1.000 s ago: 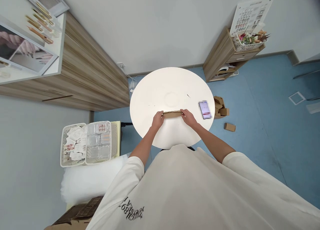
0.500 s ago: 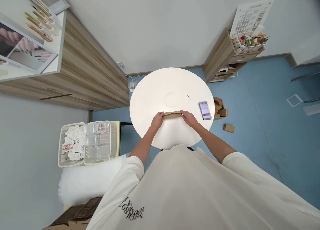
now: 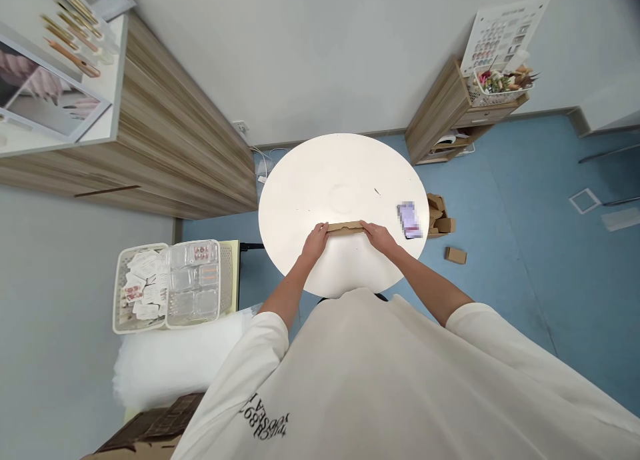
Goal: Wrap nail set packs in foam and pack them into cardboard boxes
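Observation:
A narrow brown cardboard box [image 3: 345,228] is held over the white round table [image 3: 340,160], near its front half. My left hand [image 3: 317,239] grips the box's left end, fingers closed on it. At the right end, my right hand [image 3: 376,235] grips it the same way. The box lies level between both hands, its long side towards me. Whether it rests on the tabletop I cannot tell. To the right of my right hand lies a purple, pixelated phone-like object [image 3: 410,220].
Beside the table's right edge stands a carton of cardboard pieces [image 3: 440,217], and a small cardboard box [image 3: 455,255] lies on the blue floor. White baskets [image 3: 167,287] with cards and clear cases stand at left. Wooden cabinets [image 3: 190,133] flank the back wall.
The box's upper edge now looks straighter and flatter, with a small notch showing along it. Both hands stay at its ends. The view has shifted slightly.

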### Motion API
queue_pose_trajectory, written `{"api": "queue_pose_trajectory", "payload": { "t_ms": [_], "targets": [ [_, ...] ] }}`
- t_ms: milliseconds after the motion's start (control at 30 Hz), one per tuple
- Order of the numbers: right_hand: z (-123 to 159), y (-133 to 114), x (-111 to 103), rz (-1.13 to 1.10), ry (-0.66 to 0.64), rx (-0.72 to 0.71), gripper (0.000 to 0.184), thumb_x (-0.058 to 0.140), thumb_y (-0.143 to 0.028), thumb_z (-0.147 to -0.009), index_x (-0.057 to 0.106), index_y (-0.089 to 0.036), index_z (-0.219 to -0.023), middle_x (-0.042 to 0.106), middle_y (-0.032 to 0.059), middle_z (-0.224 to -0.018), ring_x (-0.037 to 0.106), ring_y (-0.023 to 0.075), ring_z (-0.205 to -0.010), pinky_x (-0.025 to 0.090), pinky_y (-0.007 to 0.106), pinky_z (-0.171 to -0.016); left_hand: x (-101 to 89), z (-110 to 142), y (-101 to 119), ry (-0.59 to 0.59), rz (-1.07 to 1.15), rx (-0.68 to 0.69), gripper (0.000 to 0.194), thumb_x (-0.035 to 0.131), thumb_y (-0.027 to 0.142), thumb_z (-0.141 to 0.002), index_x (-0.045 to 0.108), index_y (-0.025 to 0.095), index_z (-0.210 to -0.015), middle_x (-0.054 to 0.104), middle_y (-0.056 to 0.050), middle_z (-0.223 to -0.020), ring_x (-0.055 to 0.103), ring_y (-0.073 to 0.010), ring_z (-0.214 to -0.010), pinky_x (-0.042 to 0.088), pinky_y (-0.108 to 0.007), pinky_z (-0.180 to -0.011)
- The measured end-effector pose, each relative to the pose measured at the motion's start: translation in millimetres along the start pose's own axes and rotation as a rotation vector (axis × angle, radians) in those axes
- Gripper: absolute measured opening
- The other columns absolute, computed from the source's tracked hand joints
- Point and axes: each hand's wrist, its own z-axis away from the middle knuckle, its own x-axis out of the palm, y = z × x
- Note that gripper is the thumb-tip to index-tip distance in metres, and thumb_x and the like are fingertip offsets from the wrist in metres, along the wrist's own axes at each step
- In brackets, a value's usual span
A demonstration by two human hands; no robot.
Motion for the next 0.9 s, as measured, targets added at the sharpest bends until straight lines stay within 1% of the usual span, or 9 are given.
{"api": "queue_pose_trajectory", "payload": {
  "t_ms": [133,233,300,400,467,567,633,733,900],
  "targets": [
    [6,-8,9,0.063,-0.019,0.0,0.056,0.028,-0.032,-0.104,0.034,-0.019,-0.159,0.063,0.0165,-0.135,0.062,0.031,-0.109,0.051,0.045,-0.092,3.5,5,3,-0.016,-0.019,0.017,0.05,0.035,0.032,-0.105,0.038,0.021,-0.154,0.049,-0.015,-0.15,0.058,-0.0265,-0.124,0.048,-0.038,-0.099],
    [14,-17,19,0.088,0.015,0.007,0.066,0.037,-0.042,-0.101,0.026,-0.015,-0.161,0.04,0.0192,-0.159,0.054,0.0364,-0.124,0.046,0.052,-0.102,10.9,16,10,0.012,-0.073,0.051,0.064,0.044,0.033,-0.101,0.025,0.016,-0.16,0.032,-0.019,-0.163,0.039,-0.0329,-0.145,0.036,-0.046,-0.113],
    [20,-23,24,0.099,0.032,0.028,0.073,0.041,-0.046,-0.099,0.022,-0.014,-0.162,0.026,0.0187,-0.166,0.047,0.0392,-0.133,0.042,0.056,-0.106,16.4,24,16,0.034,-0.11,0.044,0.072,0.048,0.028,-0.098,0.018,0.018,-0.163,0.025,-0.017,-0.167,0.027,-0.0333,-0.152,0.026,-0.05,-0.12],
    [23,-26,25,0.07,0.023,0.042,0.078,0.043,-0.048,-0.098,0.016,-0.015,-0.163,0.019,0.0176,-0.168,0.04,0.0397,-0.139,0.039,0.058,-0.109,21.0,30,21,0.045,-0.118,0.006,0.078,0.048,0.02,-0.094,0.012,0.019,-0.164,0.025,-0.018,-0.166,0.027,-0.0345,-0.151,0.024,-0.053,-0.12],
    [20,-28,21,0.008,0.01,0.042,0.077,0.041,-0.047,-0.099,0.011,-0.018,-0.164,0.023,0.0173,-0.167,0.04,0.0377,-0.139,0.039,0.057,-0.11,20.4,28,21,0.046,-0.082,-0.015,0.079,0.049,0.02,-0.094,0.013,0.018,-0.164,0.033,-0.02,-0.161,0.034,-0.0362,-0.146,0.029,-0.054,-0.116],
    [13,-31,15,-0.135,0.026,0.104,0.075,0.04,-0.046,-0.101,0.009,-0.021,-0.164,0.041,0.0178,-0.154,0.047,0.033,-0.133,0.044,0.053,-0.107,16.4,21,20,0.028,0.001,-0.051,0.074,0.048,0.02,-0.094,0.019,0.018,-0.162,0.045,-0.021,-0.148,0.048,-0.0346,-0.134,0.04,-0.05,-0.107],
    [10,-35,14,-0.213,0.057,0.173,0.072,0.042,-0.046,-0.1,0.016,-0.024,-0.163,0.047,0.0161,-0.145,0.051,0.0302,-0.128,0.047,0.049,-0.105,14.1,18,19,0.021,0.065,-0.068,0.069,0.048,0.02,-0.094,0.025,0.018,-0.159,0.048,-0.019,-0.142,0.053,-0.0318,-0.127,0.045,-0.046,-0.103],
    [12,-39,18,-0.267,0.101,0.207,0.061,0.047,-0.046,-0.099,0.034,-0.027,-0.156,0.048,0.0134,-0.142,0.052,0.0273,-0.127,0.048,0.045,-0.105,15.0,22,17,0.057,0.144,-0.062,0.059,0.048,0.018,-0.093,0.035,0.019,-0.151,0.049,-0.017,-0.139,0.054,-0.0288,-0.124,0.048,-0.044,-0.101],
    [33,-36,38,-0.305,0.062,0.225,0.042,0.047,-0.041,-0.098,0.054,-0.024,-0.136,0.056,0.0116,-0.135,0.059,0.0247,-0.118,0.051,0.043,-0.1,31.4,49,7,0.026,0.205,-0.061,0.044,0.046,0.015,-0.092,0.048,0.02,-0.136,0.051,-0.014,-0.135,0.056,-0.0257,-0.124,0.05,-0.042,-0.101]
  ]
}}
